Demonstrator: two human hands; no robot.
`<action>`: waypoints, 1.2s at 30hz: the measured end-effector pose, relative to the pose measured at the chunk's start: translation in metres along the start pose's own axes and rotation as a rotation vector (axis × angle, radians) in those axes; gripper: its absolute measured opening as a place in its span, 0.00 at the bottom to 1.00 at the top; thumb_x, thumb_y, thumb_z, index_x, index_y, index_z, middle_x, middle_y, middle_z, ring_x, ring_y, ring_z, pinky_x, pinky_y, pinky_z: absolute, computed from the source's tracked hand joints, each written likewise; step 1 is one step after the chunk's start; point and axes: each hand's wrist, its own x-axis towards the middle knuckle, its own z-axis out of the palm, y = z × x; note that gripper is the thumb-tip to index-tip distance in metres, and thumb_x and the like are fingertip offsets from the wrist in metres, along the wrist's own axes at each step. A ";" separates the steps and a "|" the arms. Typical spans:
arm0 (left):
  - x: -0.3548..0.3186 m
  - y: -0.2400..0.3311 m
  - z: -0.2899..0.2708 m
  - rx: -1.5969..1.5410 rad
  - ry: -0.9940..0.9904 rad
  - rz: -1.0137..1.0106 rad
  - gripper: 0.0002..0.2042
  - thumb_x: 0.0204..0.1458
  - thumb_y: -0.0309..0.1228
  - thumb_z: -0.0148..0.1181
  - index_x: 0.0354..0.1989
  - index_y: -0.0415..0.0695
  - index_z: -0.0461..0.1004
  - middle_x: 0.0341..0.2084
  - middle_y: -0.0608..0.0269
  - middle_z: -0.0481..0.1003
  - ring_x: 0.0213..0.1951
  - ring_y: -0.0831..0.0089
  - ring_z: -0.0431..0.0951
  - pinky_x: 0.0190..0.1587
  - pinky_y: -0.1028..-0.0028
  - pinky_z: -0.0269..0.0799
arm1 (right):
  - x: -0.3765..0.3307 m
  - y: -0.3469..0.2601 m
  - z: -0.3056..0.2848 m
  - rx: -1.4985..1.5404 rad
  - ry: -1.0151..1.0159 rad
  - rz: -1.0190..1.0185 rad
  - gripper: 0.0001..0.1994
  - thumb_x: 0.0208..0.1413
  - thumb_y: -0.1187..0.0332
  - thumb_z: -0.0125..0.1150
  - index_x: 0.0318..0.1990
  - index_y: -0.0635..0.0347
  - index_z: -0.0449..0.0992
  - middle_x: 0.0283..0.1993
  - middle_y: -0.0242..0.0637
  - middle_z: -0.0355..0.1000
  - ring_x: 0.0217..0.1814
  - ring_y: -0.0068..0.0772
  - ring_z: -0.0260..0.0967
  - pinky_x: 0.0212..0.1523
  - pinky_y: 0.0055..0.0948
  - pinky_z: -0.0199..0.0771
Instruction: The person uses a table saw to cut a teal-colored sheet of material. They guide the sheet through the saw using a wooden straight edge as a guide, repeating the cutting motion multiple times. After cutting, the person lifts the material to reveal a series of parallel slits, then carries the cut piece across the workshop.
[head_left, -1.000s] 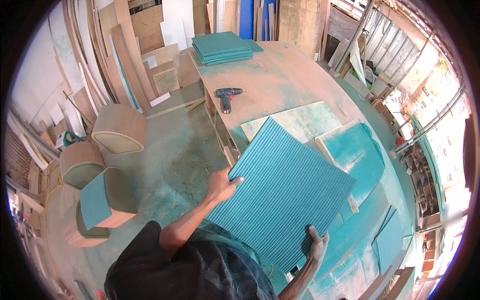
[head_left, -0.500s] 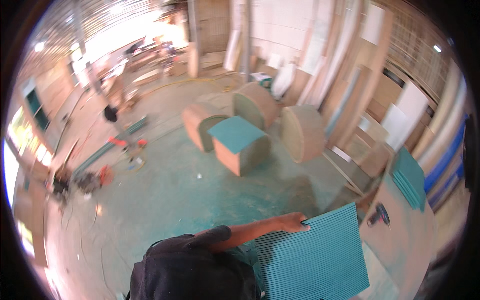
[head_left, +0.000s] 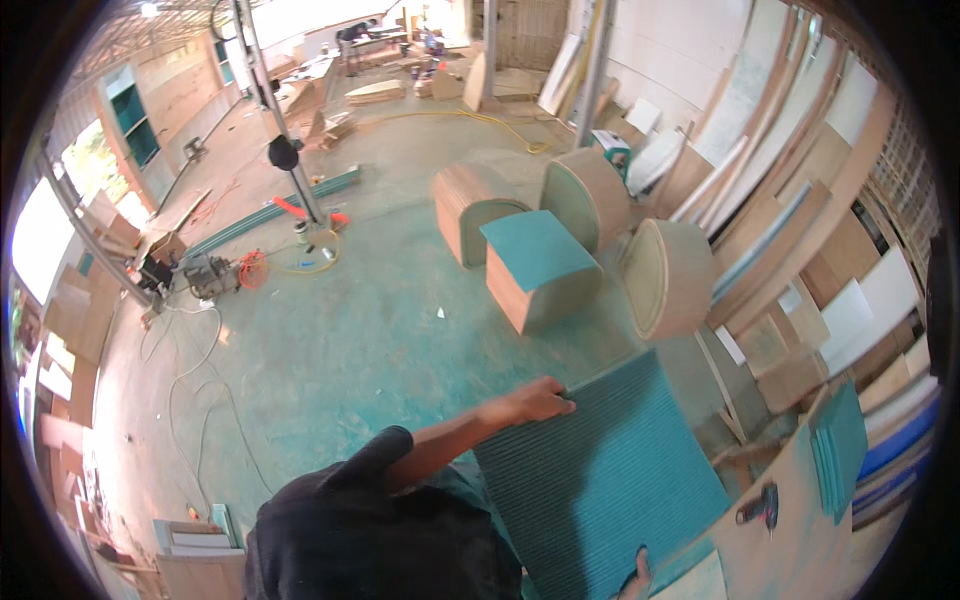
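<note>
A large square teal panel (head_left: 610, 465) with fine parallel ribs slants in front of my body. My left hand (head_left: 543, 400) grips its far left edge with fingers wrapped round. At its near right edge, my right hand (head_left: 637, 575) shows mostly as a thumb over the edge; the other fingers are hidden. Part of the ribbed face lies in shadow. To the right, a power drill (head_left: 762, 510) lies on a wooden worktable (head_left: 690, 575) dusted with teal. A stack of teal panels (head_left: 838, 450) rests at the worktable's far end.
Ahead on the floor stand a box-like wooden piece with a teal top (head_left: 540, 250) and several rounded wooden pieces (head_left: 668, 280). Boards (head_left: 740, 130) lean along the right wall. Cables (head_left: 190, 370) and a compressor-like machine (head_left: 210, 278) are at left, near a metal post (head_left: 285, 150).
My view has turned left, so the surroundings appear farther right. The panel and my left hand have shifted slightly left in view. My right hand has come into sight at the panel's near edge.
</note>
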 end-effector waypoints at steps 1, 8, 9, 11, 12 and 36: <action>0.018 -0.004 0.003 0.024 -0.020 0.004 0.20 0.58 0.41 0.64 0.42 0.30 0.81 0.32 0.51 0.82 0.38 0.61 0.82 0.42 0.59 0.73 | 0.013 -0.004 0.012 -0.002 -0.025 0.013 0.34 0.62 0.46 0.63 0.60 0.72 0.76 0.55 0.47 0.77 0.57 0.39 0.72 0.63 0.38 0.69; 0.118 0.034 0.023 0.071 -0.108 -0.020 0.22 0.57 0.39 0.63 0.46 0.28 0.79 0.40 0.41 0.82 0.45 0.52 0.81 0.48 0.57 0.73 | 0.113 -0.059 0.098 -0.080 -0.121 0.027 0.34 0.63 0.45 0.60 0.61 0.71 0.74 0.57 0.47 0.75 0.59 0.40 0.70 0.64 0.38 0.67; 0.133 0.034 0.030 0.072 -0.138 -0.016 0.22 0.57 0.39 0.62 0.48 0.28 0.79 0.41 0.40 0.81 0.46 0.50 0.81 0.49 0.56 0.73 | 0.127 -0.067 0.110 -0.093 -0.142 0.028 0.34 0.63 0.45 0.60 0.61 0.71 0.74 0.57 0.47 0.75 0.60 0.40 0.70 0.65 0.38 0.67; 0.162 0.041 0.037 0.076 -0.144 0.003 0.22 0.57 0.38 0.61 0.49 0.28 0.79 0.43 0.38 0.81 0.48 0.48 0.81 0.50 0.56 0.74 | 0.153 -0.084 0.135 -0.109 -0.179 0.027 0.34 0.63 0.45 0.60 0.62 0.71 0.74 0.57 0.47 0.75 0.60 0.40 0.70 0.65 0.38 0.67; 0.173 0.046 0.043 0.070 -0.126 0.012 0.22 0.56 0.37 0.61 0.49 0.28 0.79 0.43 0.38 0.81 0.49 0.48 0.81 0.50 0.55 0.74 | 0.166 -0.091 0.145 -0.120 -0.200 0.030 0.34 0.63 0.45 0.59 0.62 0.71 0.73 0.58 0.47 0.75 0.60 0.40 0.70 0.65 0.38 0.66; 0.404 0.218 0.208 -0.116 -0.261 -0.078 0.23 0.59 0.33 0.56 0.57 0.28 0.70 0.52 0.37 0.75 0.56 0.47 0.75 0.56 0.53 0.72 | 0.471 -0.246 0.150 -0.213 -0.549 -0.029 0.36 0.65 0.43 0.52 0.67 0.67 0.69 0.65 0.46 0.70 0.67 0.43 0.65 0.70 0.38 0.61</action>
